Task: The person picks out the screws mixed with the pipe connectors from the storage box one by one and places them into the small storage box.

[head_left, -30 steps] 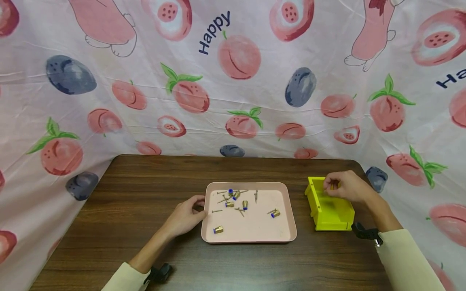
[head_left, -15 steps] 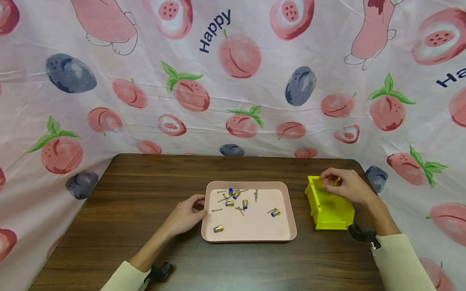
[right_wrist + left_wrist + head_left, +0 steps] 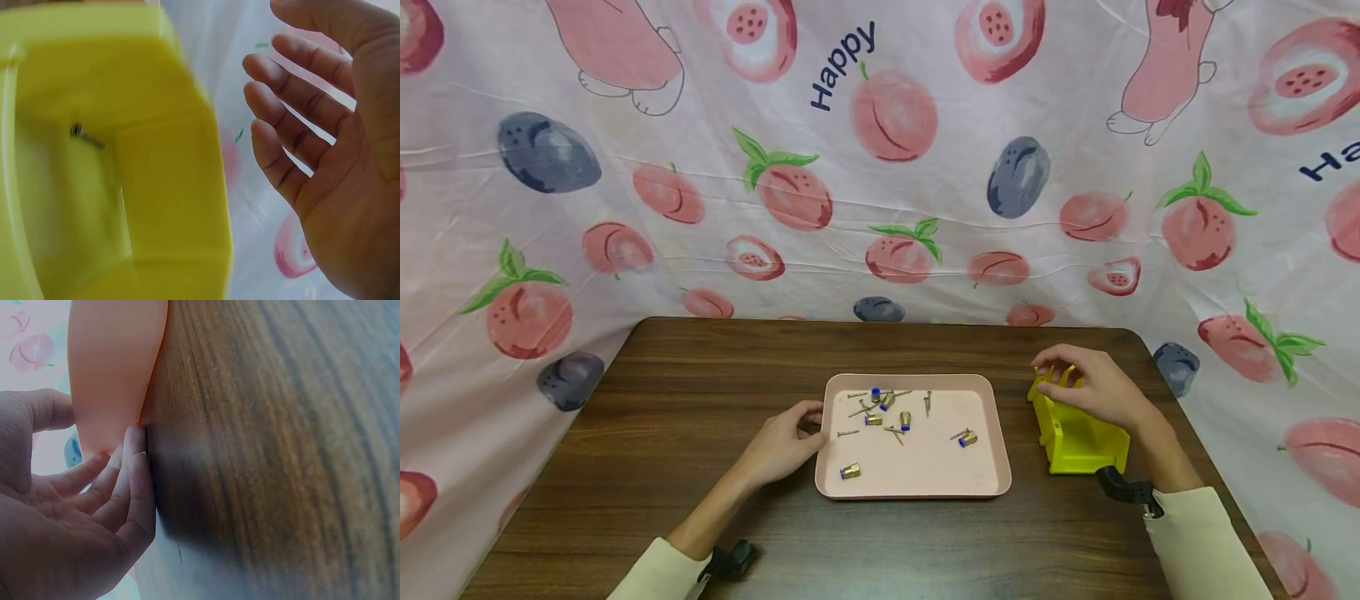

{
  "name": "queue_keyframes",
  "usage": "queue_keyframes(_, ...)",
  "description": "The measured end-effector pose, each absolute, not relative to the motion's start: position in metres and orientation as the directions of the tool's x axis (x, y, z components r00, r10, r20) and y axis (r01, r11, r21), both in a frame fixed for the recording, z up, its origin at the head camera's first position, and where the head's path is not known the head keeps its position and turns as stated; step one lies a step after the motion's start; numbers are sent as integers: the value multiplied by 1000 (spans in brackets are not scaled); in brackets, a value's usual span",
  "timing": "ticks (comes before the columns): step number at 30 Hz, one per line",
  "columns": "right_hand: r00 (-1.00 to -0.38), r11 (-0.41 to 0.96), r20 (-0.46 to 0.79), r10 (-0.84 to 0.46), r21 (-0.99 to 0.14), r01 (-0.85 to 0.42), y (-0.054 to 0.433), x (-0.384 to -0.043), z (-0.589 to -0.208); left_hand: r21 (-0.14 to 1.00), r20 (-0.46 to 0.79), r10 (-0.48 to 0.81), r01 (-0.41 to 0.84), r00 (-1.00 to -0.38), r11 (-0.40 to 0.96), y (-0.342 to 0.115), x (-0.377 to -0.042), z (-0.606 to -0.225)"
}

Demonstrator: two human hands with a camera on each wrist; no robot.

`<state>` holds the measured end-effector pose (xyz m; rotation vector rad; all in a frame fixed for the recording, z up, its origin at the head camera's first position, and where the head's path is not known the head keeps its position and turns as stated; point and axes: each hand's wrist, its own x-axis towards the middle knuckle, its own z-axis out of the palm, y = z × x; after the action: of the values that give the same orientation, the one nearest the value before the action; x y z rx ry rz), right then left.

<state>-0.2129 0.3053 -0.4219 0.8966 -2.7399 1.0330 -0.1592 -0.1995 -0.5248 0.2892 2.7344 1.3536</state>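
Observation:
At the left end of a pale pink tray (image 3: 925,467), my left hand (image 3: 782,442) holds the edge. In the left wrist view the thumb meets the rim and the bent fingers lie against the outer wall of the tray (image 3: 112,369). My right hand (image 3: 1093,383) hovers over a yellow bin (image 3: 1082,442) with nothing between its fingers. The right wrist view shows the fingers of that hand (image 3: 337,144) spread and relaxed beside the bin (image 3: 175,187). A single screw (image 3: 87,136) lies inside the bin.
Several brass fittings with blue ends, such as this fitting (image 3: 850,472), lie in the tray. Several screws are scattered among them, one a loose screw (image 3: 847,433) near the left side. A fruit-print cloth (image 3: 895,200) hangs behind the wooden table (image 3: 715,358).
My right hand has opened its fingers and moved up and left over the bin's far end. The left hand and the tray have stayed in place.

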Motion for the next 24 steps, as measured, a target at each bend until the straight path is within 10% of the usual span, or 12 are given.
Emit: queue_keyframes(24, -774, 519, 252, -581, -617, -591, 254, -223, -419, 792, 63, 210, 177, -976, 584, -201, -161, -531)
